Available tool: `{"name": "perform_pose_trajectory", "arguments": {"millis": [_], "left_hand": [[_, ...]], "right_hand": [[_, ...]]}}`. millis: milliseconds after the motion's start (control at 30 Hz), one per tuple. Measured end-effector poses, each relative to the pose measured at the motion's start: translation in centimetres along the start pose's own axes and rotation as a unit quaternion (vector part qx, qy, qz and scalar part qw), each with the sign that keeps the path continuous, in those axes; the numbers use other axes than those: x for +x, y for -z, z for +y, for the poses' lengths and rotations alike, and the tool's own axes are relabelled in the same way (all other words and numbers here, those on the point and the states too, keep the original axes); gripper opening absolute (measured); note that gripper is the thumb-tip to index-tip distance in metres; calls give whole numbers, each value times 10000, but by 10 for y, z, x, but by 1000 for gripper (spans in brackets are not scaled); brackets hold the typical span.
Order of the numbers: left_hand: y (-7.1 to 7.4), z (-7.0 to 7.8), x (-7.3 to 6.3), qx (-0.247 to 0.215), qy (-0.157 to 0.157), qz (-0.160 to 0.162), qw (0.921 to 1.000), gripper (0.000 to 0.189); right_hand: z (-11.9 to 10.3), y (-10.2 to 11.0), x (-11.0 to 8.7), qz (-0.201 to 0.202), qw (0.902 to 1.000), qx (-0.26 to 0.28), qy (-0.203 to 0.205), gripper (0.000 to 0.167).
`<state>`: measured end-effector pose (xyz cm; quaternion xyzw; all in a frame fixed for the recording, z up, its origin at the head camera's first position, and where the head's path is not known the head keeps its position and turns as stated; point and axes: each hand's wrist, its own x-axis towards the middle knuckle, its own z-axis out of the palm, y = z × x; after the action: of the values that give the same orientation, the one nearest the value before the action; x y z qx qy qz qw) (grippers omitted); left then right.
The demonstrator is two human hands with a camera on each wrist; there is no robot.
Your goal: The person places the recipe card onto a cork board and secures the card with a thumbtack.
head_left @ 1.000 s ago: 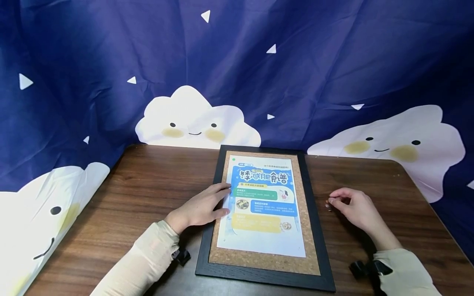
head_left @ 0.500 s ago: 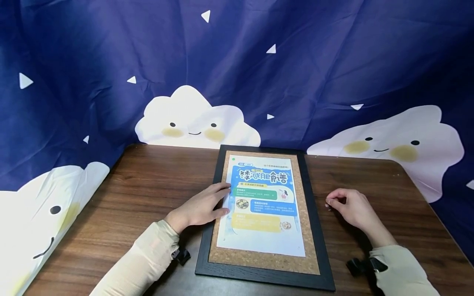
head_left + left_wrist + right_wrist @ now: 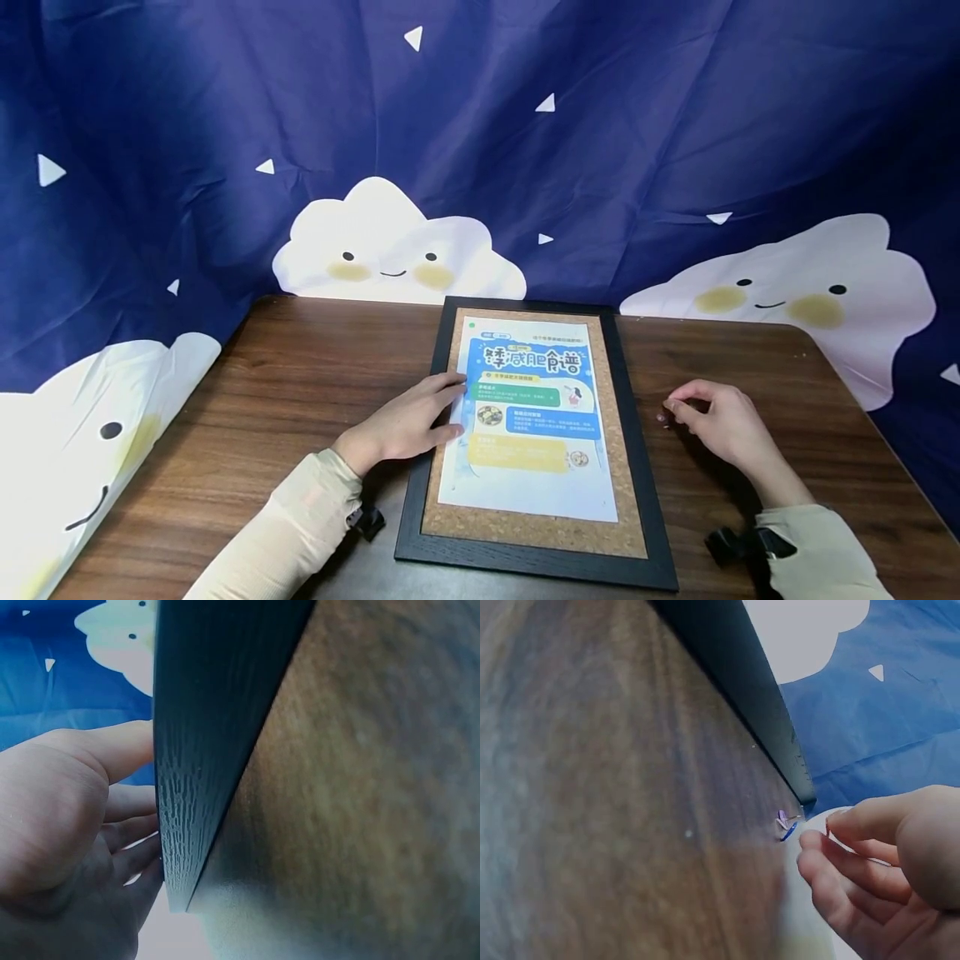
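A printed sheet [image 3: 532, 492] in blue, green and yellow lies on a cork board [image 3: 495, 521] with a black frame [image 3: 540, 567]. A green round thumbtack [image 3: 472, 325] sits at the sheet's top left corner. My left hand [image 3: 405, 418] rests over the frame's left side, fingers extended onto the sheet's left edge. Right of the board, my right hand [image 3: 723, 421] hovers low above the table. Its thumb and forefinger pinch a tiny reddish piece, apparently a thumbtack [image 3: 827, 826] seen edge-on. Several small purple and blue thumbtacks [image 3: 788, 832] lie beside its fingertips.
The brown wooden table [image 3: 315, 358] extends on both sides of the board. Behind it hangs a dark blue curtain [image 3: 480, 100] with smiling white clouds. Dark wrist cameras [image 3: 366, 521] are strapped at both cuffs.
My right hand shifted slightly left, then back right, staying beside the small thumbtacks. The left hand and the board have kept their places.
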<state>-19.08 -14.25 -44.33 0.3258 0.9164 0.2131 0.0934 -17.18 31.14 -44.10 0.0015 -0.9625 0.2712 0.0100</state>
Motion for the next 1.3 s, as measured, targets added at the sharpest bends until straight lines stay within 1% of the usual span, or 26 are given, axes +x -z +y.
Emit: {"name": "perform_pose_trajectory", "arguments": {"millis": [67,167,233,300,400,467,567,600,667,700,800,833,900,933,967,1033,1133,1200,1300], "left_hand": [[-1,-1,0,-16,-1,6,10000,65],[-2,-5,1,-136,-101,76,9998,66],[-13,-21,4,-85,-351,197,9992,68],[-13,-22,3,-168,-415,245,9987,68],[-13,-21,3,-152,-377,218,9989,67],[-4,-7,0,-277,-146,85,9995,66],[-5,-9,0,-265,-172,104,9994,66],[-10,-15,1,-218,-268,180,9992,65],[-10,-16,1,-284,-325,218,9988,66],[-14,-22,2,-200,-397,287,9986,66],[-13,-20,2,-259,-392,251,9986,66],[-9,-15,1,-336,-328,198,9987,66],[-10,-17,2,-338,-312,191,9988,66],[-12,-19,2,-360,-366,189,9985,68],[-16,-24,4,-270,-387,213,9987,67],[-22,-31,6,-263,-427,283,9983,69],[-26,-37,8,-227,-460,334,9981,70],[-20,-29,6,-341,-369,292,9983,69],[-14,-21,4,-349,-323,232,9986,67]], "right_hand": [[-2,1,-1,64,9999,142,34,14],[-4,0,-1,176,9991,344,151,11],[-5,0,-2,228,9983,491,207,9],[-6,-1,-2,255,9974,630,230,8],[-7,-3,-2,252,9959,830,263,7],[-7,-3,-2,230,9951,920,262,8],[-8,-3,-3,214,9945,997,244,10],[-8,-3,-3,219,9943,1014,244,10],[-9,-4,-3,242,9938,1053,252,11],[-9,-4,-3,259,9936,1065,258,12],[-10,-5,-3,269,9932,1103,263,13],[-10,-5,-3,267,9932,1101,257,13],[-11,-5,-3,256,9935,1079,247,14],[-11,-6,-3,247,9935,1079,247,14],[-11,-6,-3,245,9936,1072,250,14],[-12,-6,-3,247,9935,1077,259,14],[-12,-7,-2,270,9930,1112,288,15],[-12,-7,-2,268,9924,1161,296,15],[-11,-9,-2,242,9912,1272,279,17]]}}
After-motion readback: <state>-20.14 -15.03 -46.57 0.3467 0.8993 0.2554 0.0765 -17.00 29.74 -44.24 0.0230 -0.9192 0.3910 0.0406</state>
